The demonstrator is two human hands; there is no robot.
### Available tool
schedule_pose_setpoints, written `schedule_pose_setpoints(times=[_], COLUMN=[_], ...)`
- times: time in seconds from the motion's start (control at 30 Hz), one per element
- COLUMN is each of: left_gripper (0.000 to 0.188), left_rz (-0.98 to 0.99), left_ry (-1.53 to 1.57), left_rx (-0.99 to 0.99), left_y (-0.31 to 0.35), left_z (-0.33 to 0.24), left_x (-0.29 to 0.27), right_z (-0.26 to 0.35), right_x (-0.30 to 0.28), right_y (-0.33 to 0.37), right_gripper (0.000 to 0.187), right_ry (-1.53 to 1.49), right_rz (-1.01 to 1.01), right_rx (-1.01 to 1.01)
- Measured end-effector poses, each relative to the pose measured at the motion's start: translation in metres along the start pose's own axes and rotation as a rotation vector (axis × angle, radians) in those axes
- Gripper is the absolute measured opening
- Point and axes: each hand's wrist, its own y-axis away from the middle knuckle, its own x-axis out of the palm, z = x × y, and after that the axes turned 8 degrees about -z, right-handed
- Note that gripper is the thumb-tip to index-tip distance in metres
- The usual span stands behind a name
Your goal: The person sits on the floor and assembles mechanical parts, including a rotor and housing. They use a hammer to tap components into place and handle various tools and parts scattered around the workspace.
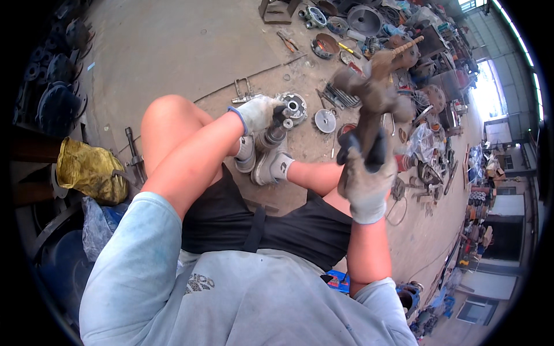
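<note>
My left hand (258, 114), in a pale work glove with dark fingertips, is closed around the upper end of a metal shaft (287, 123). The shaft stands up from a dark cylindrical metal part (271, 138) on the floor, close to my shoes. Raised on the right, my right hand (366, 181), gloved alike, grips a rusty gear puller (375, 92). Its threaded screw (408, 46) points up and right, and its body is blurred by motion. Just beyond my left hand lies a round metal flange (294, 108) with a central bore.
A metal disc (325, 121) and a finned motor housing (341, 96) lie beyond my feet. Pliers (287, 42) and another puller-like tool (243, 90) are farther off. Machine parts crowd the right. A yellow sack (89, 170) stands at my left.
</note>
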Motion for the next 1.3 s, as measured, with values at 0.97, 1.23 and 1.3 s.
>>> schedule_pose_setpoints(times=[0.97,1.23,1.3], left_gripper=[0.024,0.022,0.024], left_rz=[-0.654,-0.95,-0.934], left_ry=[0.891,0.898,0.922], left_rx=[-0.296,-0.366,-0.344], left_y=[-0.033,-0.017,-0.02], left_z=[-0.05,-0.031,-0.031], left_x=[-0.032,-0.055,-0.054], right_z=[-0.053,-0.059,-0.142], right_x=[0.008,0.073,0.09], right_y=[-0.013,-0.074,-0.065], right_gripper=[0.03,0.031,0.031], right_ry=[-0.086,-0.436,-0.132], right_rz=[-0.214,-0.217,-0.288], right_rx=[0.054,-0.295,-0.311])
